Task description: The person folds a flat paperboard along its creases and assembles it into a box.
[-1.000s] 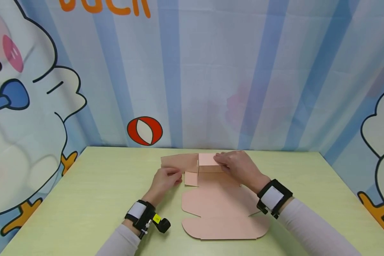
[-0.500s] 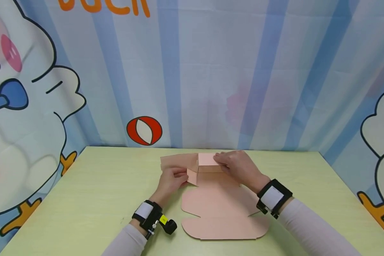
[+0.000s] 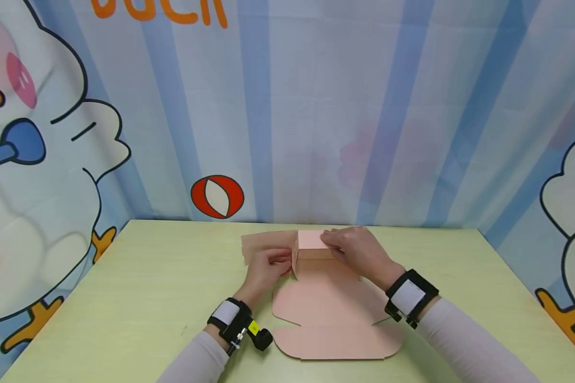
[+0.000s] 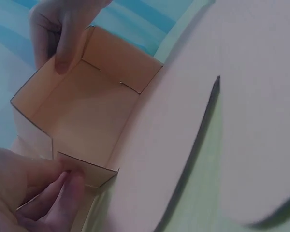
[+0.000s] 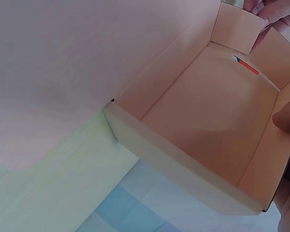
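Observation:
A pink cardboard box (image 3: 333, 303), partly folded, lies across the far half of the table. Its tray end stands raised, while the lid panels spread flat towards the near side. My left hand (image 3: 267, 270) pinches a small corner flap (image 4: 87, 168) between thumb and fingers, bent up at the tray's left end. Just behind it, a long side panel (image 3: 263, 240) sticks out to the left. My right hand (image 3: 359, 249) grips the tray's far wall (image 5: 275, 145), thumb inside and fingers outside. The right end wall (image 5: 183, 166) stands folded up.
The pale green table (image 3: 124, 298) carries the box near its back edge. Behind it hangs a blue striped cloth backdrop (image 3: 311, 106) with printed ducks and a red ball. A camera strap (image 3: 232, 322) sits on each wrist.
My left hand has moved right and slightly up from the side panel to the small corner flap, which has swung from flat to upright. The right hand keeps its grip in place.

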A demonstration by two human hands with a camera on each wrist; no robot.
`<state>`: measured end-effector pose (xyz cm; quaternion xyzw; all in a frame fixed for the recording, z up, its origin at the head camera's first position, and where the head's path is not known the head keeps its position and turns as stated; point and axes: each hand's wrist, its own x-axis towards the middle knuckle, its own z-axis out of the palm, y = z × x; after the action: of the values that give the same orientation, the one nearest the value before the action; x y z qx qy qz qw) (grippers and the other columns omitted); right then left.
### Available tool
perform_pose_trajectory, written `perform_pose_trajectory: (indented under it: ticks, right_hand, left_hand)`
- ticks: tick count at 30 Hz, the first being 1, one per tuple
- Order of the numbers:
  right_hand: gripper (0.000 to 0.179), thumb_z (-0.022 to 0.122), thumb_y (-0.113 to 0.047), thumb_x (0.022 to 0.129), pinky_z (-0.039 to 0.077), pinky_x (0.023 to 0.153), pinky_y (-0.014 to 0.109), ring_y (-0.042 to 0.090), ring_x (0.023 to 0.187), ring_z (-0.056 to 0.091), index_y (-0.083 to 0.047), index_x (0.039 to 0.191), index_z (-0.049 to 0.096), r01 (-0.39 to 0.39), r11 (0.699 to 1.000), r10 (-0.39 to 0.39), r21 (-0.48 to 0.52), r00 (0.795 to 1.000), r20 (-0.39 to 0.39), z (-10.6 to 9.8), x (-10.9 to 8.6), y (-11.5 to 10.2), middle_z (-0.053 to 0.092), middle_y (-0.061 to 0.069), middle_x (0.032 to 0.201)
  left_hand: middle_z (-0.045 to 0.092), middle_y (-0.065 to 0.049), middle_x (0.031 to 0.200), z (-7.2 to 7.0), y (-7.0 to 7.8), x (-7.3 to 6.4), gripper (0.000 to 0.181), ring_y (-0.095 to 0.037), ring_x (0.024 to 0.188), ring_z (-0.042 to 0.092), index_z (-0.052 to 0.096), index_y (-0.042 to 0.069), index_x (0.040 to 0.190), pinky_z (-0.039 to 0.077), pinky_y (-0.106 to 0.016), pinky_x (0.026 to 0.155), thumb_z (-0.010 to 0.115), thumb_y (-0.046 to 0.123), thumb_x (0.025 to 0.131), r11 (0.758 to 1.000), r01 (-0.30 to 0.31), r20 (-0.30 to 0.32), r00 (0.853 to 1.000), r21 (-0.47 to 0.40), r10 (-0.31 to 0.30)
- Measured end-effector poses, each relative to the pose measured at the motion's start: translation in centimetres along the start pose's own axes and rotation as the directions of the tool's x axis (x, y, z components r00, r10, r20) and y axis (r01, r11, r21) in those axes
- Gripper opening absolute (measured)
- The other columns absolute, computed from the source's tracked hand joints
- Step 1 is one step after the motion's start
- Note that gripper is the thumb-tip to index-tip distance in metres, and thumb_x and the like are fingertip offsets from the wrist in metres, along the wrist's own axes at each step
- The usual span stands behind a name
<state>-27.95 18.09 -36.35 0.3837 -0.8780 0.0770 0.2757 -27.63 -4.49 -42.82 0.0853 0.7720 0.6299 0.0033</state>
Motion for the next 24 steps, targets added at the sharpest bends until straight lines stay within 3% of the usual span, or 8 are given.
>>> perform_pose_trajectory:
  ticks: [9,14,20,24]
  right_hand:
    - [0.027,0.062,-0.001,0.078,0.043,0.056,0.025,0.014,0.08,0.066,-0.02,0.067,0.046,0.001,1.0,-0.001,0.001,1.0,0.002,0.0,-0.1,0.2,0.069,-0.004,0.089]
    - [0.029,0.059,-0.001,0.078,0.033,0.051,0.024,0.012,0.066,0.063,-0.02,0.065,0.043,0.003,1.0,-0.003,0.007,1.0,-0.002,0.0,-0.1,0.1,0.067,-0.005,0.078]
    - [0.029,0.059,0.0,0.078,0.032,0.05,0.024,0.01,0.063,0.06,-0.019,0.065,0.041,0.009,1.0,-0.009,0.003,1.0,-0.009,0.0,-0.1,0.1,0.065,-0.005,0.074]
    - [0.029,0.06,-0.001,0.078,0.032,0.05,0.024,0.01,0.061,0.059,-0.019,0.065,0.041,0.013,1.0,-0.013,-0.005,1.0,-0.013,0.0,-0.1,0.2,0.063,-0.005,0.071]
  left_hand:
    - [0.065,-0.004,0.085,1.4,-0.3,0.5,0.02,-0.015,0.076,0.058,0.071,0.006,0.097,0.051,-0.025,0.066,0.071,0.006,0.077,0.982,-0.036,-0.015,0.999,0.183,0.04]
    - [0.064,0.0,0.075,1.6,-0.2,0.4,0.008,-0.014,0.073,0.052,0.073,0.007,0.082,0.046,-0.025,0.063,0.074,0.012,0.075,0.977,-0.065,0.01,0.998,0.204,0.065]
    - [0.059,0.001,0.064,2.0,-0.6,0.6,0.008,-0.011,0.066,0.05,0.072,0.007,0.074,0.042,-0.022,0.057,0.075,0.015,0.075,0.976,-0.097,0.037,0.995,0.195,0.091]
    - [0.062,-0.002,0.068,2.3,-0.8,0.7,0.007,-0.013,0.067,0.051,0.072,0.004,0.073,0.044,-0.021,0.055,0.074,0.011,0.075,0.972,-0.109,0.044,0.994,0.208,0.102]
